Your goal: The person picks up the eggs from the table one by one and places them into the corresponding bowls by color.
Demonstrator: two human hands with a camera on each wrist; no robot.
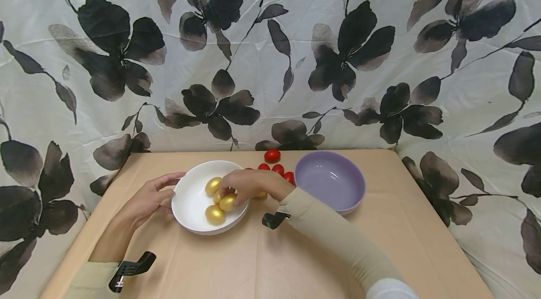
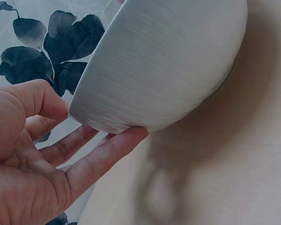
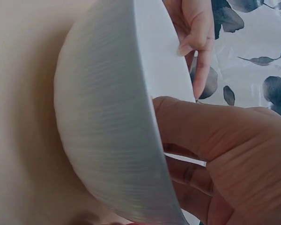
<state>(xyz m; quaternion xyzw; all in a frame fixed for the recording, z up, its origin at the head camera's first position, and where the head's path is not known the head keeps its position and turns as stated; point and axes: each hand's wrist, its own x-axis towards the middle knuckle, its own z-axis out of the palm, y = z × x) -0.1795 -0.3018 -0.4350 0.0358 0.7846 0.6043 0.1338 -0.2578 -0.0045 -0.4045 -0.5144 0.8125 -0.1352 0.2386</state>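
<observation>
A white bowl point(image 1: 192, 217) stands on the table with several shiny golden eggs point(image 1: 215, 214) inside. My left hand point(image 1: 148, 200) holds its left rim; in the left wrist view the thumb is at the rim and the fingers lie against the outer wall. Reaching over the bowl's right side, my right hand point(image 1: 245, 184) has its fingers curled down at a golden egg point(image 1: 228, 202) among the others. In the right wrist view, the bowl wall point(image 3: 107, 117) hides those fingertips. Another golden egg point(image 1: 262, 195) shows partly behind the right wrist.
A purple bowl point(image 1: 329, 179) sits to the right of the white one. Several red egg-like or tomato-like things point(image 1: 272, 156) lie between and behind the bowls, partly hidden by my right arm. A floral cloth point(image 1: 270, 55) hangs behind the wooden table point(image 1: 211, 266).
</observation>
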